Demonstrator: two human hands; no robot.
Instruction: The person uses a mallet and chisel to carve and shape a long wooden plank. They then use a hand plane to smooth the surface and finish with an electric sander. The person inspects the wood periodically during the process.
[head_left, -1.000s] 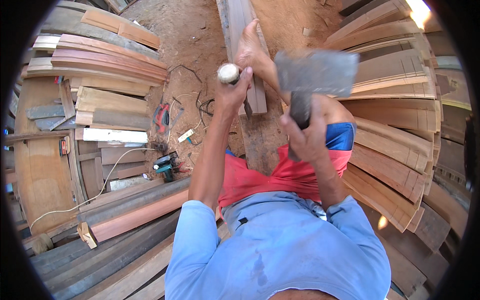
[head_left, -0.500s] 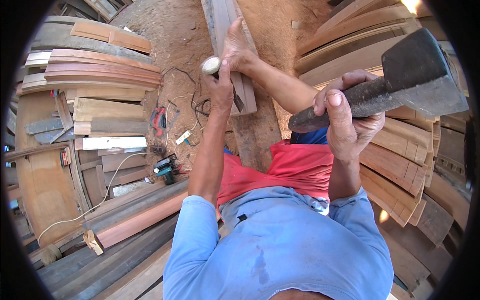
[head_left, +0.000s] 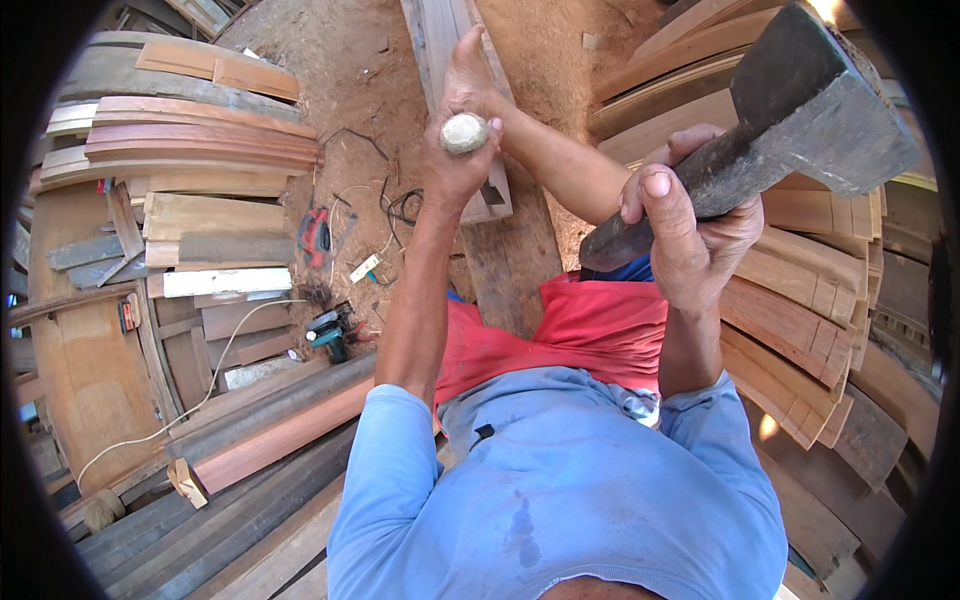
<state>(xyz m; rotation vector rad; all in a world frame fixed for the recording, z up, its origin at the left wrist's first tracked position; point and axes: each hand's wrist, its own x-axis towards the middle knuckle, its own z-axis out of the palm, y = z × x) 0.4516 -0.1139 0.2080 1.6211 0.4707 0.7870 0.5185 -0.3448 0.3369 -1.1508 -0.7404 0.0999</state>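
Observation:
My left hand (head_left: 463, 165) is closed round a chisel (head_left: 464, 133), whose pale, round handle end faces up. Most of its shaft is hidden by the hand. Below it lies a grey-brown board (head_left: 490, 208) with a dark slot near its near end. I cannot tell whether the chisel's tip touches the wood. Raised at the right, my right hand (head_left: 700, 225) grips the handle of a dark, block-headed mallet (head_left: 800, 110), its big head up and to the right. My bare foot (head_left: 472, 75) rests on the board.
Under the board runs a wider brown plank (head_left: 515, 275). Stacked boards (head_left: 200, 145) stand at the left, with more timber (head_left: 790, 320) at the right. A red power tool (head_left: 315, 238), a teal power tool (head_left: 330, 330), cables and a white socket strip (head_left: 366, 268) lie on the dusty ground.
My left hand has moved right and turned the chisel more upright, so its blade no longer shows clearly. The mallet in my right hand has shifted slightly up and left.

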